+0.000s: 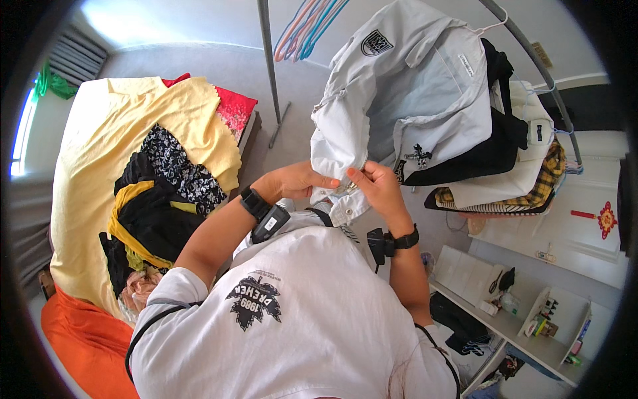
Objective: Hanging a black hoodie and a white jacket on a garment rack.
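A white jacket (344,114) with a dark chest badge hangs open on a light-coloured hanger (491,26) at the clothes rack. My left hand (296,180) pinches the lower hem of its front, thumb on top, beside a snap button. Close by on the right, my right hand (377,183) grips the zipper edge of that same hem between thumb and fingers. Metal zipper parts (351,185) show between the two hands. A snap-studded flap (349,209) hangs just beneath them. Whether the zipper ends are joined is too small to tell.
More clothes, including a yellow plaid shirt (551,164), hang along the rack rail (543,65). Several spare hangers (309,30) dangle at the top. Left, a bed with a yellow sheet (84,164) bears piled clothes (159,209). A shelf unit (503,329) stands lower right.
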`<state>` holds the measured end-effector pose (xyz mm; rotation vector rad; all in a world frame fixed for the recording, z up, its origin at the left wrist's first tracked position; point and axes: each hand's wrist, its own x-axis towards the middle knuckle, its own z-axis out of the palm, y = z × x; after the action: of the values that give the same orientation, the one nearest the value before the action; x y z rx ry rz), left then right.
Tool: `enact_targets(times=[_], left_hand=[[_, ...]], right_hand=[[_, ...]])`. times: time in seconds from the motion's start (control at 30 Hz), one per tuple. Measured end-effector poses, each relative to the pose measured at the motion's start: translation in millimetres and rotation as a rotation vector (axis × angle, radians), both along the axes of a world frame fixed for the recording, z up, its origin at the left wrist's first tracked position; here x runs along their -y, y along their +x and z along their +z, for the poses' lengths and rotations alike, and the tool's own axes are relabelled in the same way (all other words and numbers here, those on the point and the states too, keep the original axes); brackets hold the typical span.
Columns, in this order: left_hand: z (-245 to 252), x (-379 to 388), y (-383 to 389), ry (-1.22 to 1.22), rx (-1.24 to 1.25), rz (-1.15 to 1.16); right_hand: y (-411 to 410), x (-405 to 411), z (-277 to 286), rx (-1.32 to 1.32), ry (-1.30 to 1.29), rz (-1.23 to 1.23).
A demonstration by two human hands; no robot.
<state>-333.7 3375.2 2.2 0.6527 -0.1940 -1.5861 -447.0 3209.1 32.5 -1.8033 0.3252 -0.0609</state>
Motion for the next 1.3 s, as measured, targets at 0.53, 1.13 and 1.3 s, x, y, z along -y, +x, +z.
enact_targets(times=[0.53,1.13,1.3], left_hand=[[35,10,3,-0.037,0.207,0.298],[40,9,-2,-0.053,0.425,0.247],[40,9,1,-0.013,0.625,0.272]], right_hand=[[-13,-15,57,0.032,-0.335,0.265],[-12,-20,57,0.038,-0.424,0.191],[-13,-19,55,-0.036,-0.451,0.101]])
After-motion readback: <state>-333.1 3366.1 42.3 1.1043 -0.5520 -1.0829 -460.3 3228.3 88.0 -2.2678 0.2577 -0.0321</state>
